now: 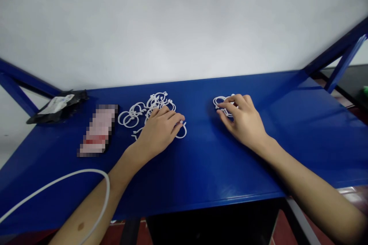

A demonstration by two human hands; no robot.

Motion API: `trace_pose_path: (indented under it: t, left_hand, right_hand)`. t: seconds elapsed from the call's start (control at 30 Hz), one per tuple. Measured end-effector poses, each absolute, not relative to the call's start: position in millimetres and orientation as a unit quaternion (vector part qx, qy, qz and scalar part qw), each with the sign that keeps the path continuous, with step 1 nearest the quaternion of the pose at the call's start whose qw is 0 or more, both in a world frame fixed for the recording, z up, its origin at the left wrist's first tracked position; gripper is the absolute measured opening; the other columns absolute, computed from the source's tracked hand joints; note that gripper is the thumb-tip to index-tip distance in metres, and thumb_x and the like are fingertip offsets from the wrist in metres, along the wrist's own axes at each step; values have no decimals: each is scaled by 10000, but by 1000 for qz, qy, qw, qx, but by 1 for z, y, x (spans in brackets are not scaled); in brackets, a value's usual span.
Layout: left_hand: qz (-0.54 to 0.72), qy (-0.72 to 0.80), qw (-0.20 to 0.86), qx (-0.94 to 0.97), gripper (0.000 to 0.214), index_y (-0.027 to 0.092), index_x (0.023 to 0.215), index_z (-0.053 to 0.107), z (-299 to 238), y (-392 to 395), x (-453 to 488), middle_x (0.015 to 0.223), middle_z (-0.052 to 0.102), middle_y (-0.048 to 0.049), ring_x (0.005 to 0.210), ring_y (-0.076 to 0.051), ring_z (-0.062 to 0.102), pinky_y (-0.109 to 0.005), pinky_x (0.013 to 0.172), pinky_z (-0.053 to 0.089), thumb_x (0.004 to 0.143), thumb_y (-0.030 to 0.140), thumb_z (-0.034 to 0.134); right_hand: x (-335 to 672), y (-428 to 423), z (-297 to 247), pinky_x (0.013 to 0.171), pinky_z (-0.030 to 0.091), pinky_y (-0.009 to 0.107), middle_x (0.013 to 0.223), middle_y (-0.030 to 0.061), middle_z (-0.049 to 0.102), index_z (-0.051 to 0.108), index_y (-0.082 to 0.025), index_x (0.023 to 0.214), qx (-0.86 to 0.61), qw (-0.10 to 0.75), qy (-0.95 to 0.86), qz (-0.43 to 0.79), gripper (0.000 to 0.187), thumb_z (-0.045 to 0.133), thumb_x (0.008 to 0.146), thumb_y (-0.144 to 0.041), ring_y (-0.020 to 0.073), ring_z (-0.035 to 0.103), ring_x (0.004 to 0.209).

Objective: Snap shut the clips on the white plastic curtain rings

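Observation:
A loose pile of white plastic rings (130,120), open hoops with small knobbed ends, lies left of centre on the blue table. My left hand (159,128) rests over the pile's near right side, covering part of it. Between its thumb and index finger, the knobbed end of one white ring (184,132) is pinched. A smaller group of white rings (220,100) lies to the right. My right hand (244,116) is above that group, fingers curved and thumb apart from the index finger. It hides some of these rings, and I see nothing gripped in it.
The blue table (198,172) runs back to a white wall (184,26). At its left are a pixelated pinkish packet (97,128) and a black plastic bag (59,105) with a white label. A white cable (71,173) loops across my left forearm. Blue frame bars (345,61) rise at both ends.

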State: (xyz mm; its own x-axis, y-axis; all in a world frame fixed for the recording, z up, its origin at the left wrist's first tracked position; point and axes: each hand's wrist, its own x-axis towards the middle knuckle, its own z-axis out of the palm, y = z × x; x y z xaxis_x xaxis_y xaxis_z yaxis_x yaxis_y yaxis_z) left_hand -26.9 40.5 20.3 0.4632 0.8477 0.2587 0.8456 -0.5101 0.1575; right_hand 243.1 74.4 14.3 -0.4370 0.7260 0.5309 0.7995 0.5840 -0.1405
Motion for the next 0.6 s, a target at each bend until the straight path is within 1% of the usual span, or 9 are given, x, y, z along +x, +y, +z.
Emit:
trace_pose_path:
  t: [0.1, 0.2, 0.27, 0.37, 0.47, 0.6]
  left_hand:
    - [251, 484, 18, 838, 116, 209, 1022, 650, 19, 37, -18, 878, 709, -13, 875, -199, 588, -378, 862, 438, 943, 259, 580]
    - [315, 469, 62, 823, 86, 212, 989, 641, 19, 31, -7, 827, 699, 11, 845, -171, 605, -337, 842, 468, 916, 255, 628]
    - [339, 458, 97, 816, 63, 214, 963, 643, 20, 27, -2, 822, 699, 21, 834, -153, 614, -306, 822, 488, 906, 240, 642]
    - [371, 450, 142, 800, 85, 215, 971, 653, 21, 24, 2, 847, 703, 25, 810, -126, 626, -264, 783, 511, 890, 236, 670]
    - [405, 465, 184, 765, 153, 222, 1007, 668, 21, 23, 3, 865, 719, 24, 819, -119, 653, -255, 789, 529, 868, 267, 711]
    - [429, 479, 223, 732, 74, 246, 923, 716, 21, 22, 3, 841, 725, 29, 793, -113, 659, -252, 761, 545, 853, 266, 729]
  right_hand:
    - [232, 60, 15, 892, 506, 449, 1075, 115, 644, 663, -177, 1128, -392, 299, -868, 57, 241, 560, 961, -317, 251, 568, 982]
    - [220, 46, 14, 857, 520, 412, 1081, 88, 666, 621, -200, 1155, -353, 297, -866, 192, 243, 561, 967, -343, 225, 599, 979]
    - [215, 39, 13, 815, 520, 372, 1026, 69, 679, 618, -195, 1102, -343, 303, -853, 249, 193, 546, 978, -323, 200, 610, 926]
    - [213, 36, 13, 772, 507, 314, 934, 36, 687, 625, -194, 1021, -343, 323, -829, 299, 138, 526, 991, -285, 161, 619, 850]
    - [215, 37, 15, 757, 496, 281, 929, 17, 693, 639, -207, 1015, -351, 338, -811, 324, 131, 540, 989, -288, 138, 627, 825]
    - [217, 38, 18, 757, 495, 274, 917, 14, 693, 661, -213, 1010, -351, 346, -802, 337, 133, 554, 983, -289, 134, 632, 822]
